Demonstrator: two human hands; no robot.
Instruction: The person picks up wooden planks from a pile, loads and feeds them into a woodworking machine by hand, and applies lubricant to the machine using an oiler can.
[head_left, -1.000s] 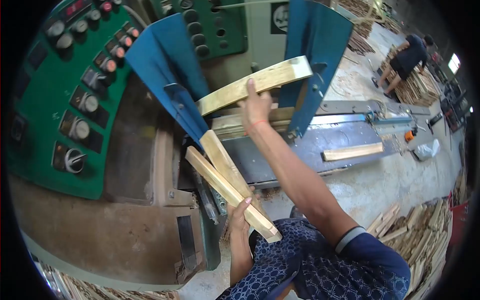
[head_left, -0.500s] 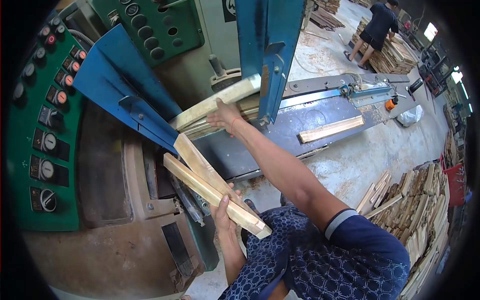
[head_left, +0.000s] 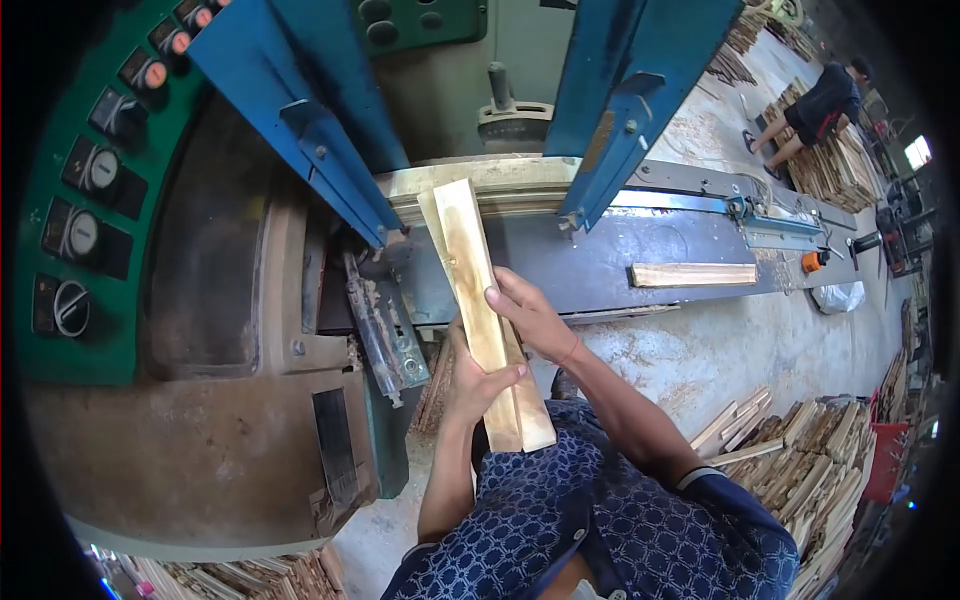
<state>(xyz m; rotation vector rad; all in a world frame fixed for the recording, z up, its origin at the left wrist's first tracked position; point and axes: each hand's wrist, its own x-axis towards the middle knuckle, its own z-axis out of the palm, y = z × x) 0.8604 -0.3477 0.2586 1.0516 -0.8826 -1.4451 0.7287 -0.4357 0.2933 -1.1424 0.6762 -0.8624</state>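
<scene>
Two short wooden boards (head_left: 468, 265) are held together in front of my body, one overlapping the other at a slight angle. My left hand (head_left: 478, 385) is wrapped round their lower part, its thumb across the front face. Higher up, my right hand (head_left: 532, 315) grips their right edge with its thumb on the front. Behind their top ends, a stack of wooden strips (head_left: 520, 175) lies between two blue metal guides (head_left: 290, 130) on the machine. The rear board is partly hidden by the front one.
A single wooden strip (head_left: 693, 275) lies on the grey machine bed (head_left: 600, 260). Green control panels (head_left: 85, 340) with knobs stand at left. Piled wood (head_left: 800, 470) is at lower right. Another person (head_left: 825, 110) bends over a wood stack in the back right.
My right hand has left the strips between the blue guides and come back to the two boards. The boards are now more upright and closer together. The view has shifted.
</scene>
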